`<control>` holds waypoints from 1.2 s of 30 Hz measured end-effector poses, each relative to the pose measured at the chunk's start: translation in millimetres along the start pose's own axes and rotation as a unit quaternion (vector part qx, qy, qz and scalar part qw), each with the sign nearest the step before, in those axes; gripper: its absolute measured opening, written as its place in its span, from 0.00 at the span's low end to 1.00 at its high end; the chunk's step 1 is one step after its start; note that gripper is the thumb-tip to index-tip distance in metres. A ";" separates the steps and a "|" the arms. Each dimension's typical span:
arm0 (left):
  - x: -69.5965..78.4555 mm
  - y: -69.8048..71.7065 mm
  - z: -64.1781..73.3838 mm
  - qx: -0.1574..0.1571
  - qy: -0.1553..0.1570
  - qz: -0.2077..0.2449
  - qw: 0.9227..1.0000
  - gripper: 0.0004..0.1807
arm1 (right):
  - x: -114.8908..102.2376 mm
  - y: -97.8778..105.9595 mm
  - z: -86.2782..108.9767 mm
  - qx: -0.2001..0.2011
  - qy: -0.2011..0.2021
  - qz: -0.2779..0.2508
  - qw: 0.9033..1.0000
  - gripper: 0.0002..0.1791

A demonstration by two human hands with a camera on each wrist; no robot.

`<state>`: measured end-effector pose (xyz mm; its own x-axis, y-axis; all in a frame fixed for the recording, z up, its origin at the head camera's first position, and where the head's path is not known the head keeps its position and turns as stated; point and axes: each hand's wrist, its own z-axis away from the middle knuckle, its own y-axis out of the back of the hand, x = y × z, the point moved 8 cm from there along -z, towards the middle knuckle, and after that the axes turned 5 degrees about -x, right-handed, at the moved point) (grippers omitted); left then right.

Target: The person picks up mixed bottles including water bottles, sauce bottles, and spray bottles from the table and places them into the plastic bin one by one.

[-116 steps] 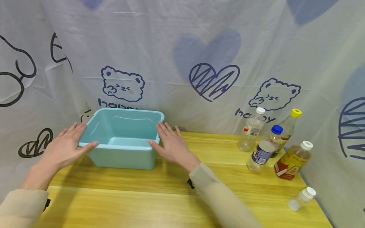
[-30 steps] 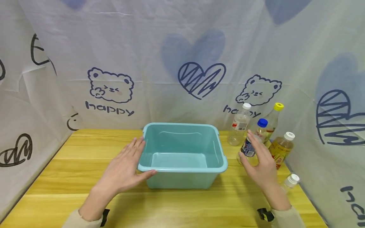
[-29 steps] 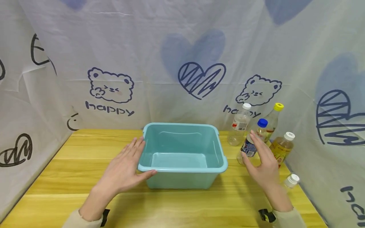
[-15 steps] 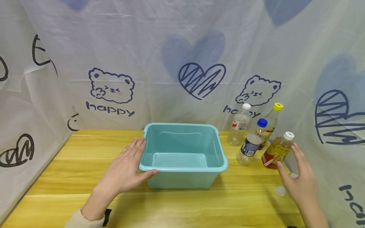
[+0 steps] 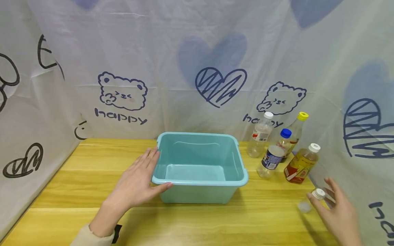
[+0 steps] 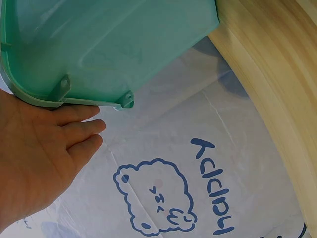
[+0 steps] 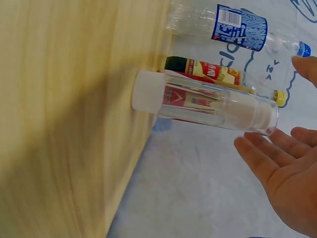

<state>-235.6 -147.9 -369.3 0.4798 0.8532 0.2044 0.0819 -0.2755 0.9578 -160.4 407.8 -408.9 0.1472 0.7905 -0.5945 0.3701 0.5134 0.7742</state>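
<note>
A light-blue plastic bin (image 5: 198, 194) stands on the table. My left hand (image 5: 132, 186) touches its left rim, fingers straight and thumb along the front rim; the left wrist view shows the fingertips against the bin's wall (image 6: 114, 54). At the right, my right hand (image 5: 340, 213) is spread around the top of a small clear bottle (image 5: 319, 193) with a white cap. From the right wrist, this bottle (image 7: 195, 101) stands upright on the table, with the fingertips (image 7: 242, 144) right by its top and the thumb on the other side.
Several bottles stand right of the bin: a clear one with a white cap (image 5: 258, 140), one with a blue cap (image 5: 272, 157), one with a yellow cap (image 5: 296, 133) and a brown drink bottle (image 5: 300, 166). A printed cloth (image 5: 172, 102) hangs behind the table (image 5: 92, 191).
The bin first moved from the left to the table's middle. My right hand then left it, passed the bottles and came down to the small clear bottle. The left hand stays on the rim.
</note>
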 end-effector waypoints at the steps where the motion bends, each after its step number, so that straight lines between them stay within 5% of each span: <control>1: -0.2 -0.1 0.1 -0.002 0.002 0.000 1.000 0.63 | 1.3 -1.7 -1.0 -0.004 -0.008 0.003 1.000 0.51; 7: 0.2 0.9 1.2 -0.003 0.001 0.000 1.000 0.63 | 7.7 -6.8 -3.4 -0.005 -0.039 -0.001 0.999 0.46; 16: 0.2 1.2 1.2 0.002 -0.003 0.000 1.000 0.63 | 17.7 -8.2 0.9 0.018 -0.026 -0.024 0.999 0.30; 29: 0.8 0.9 1.6 -0.002 0.004 0.002 1.000 0.64 | 18.7 -9.0 -2.2 0.025 -0.048 -0.036 0.998 0.29; 36: 0.5 0.9 2.0 0.001 0.005 0.001 1.000 0.64 | 0.6 -3.2 -4.1 0.061 0.000 -0.057 0.997 0.28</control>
<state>-233.5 -148.6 -368.7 0.4721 0.8567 0.2078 0.0823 -0.2775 0.9572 -165.2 408.0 -410.9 0.0990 0.7295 -0.6768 0.4933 0.5546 0.6701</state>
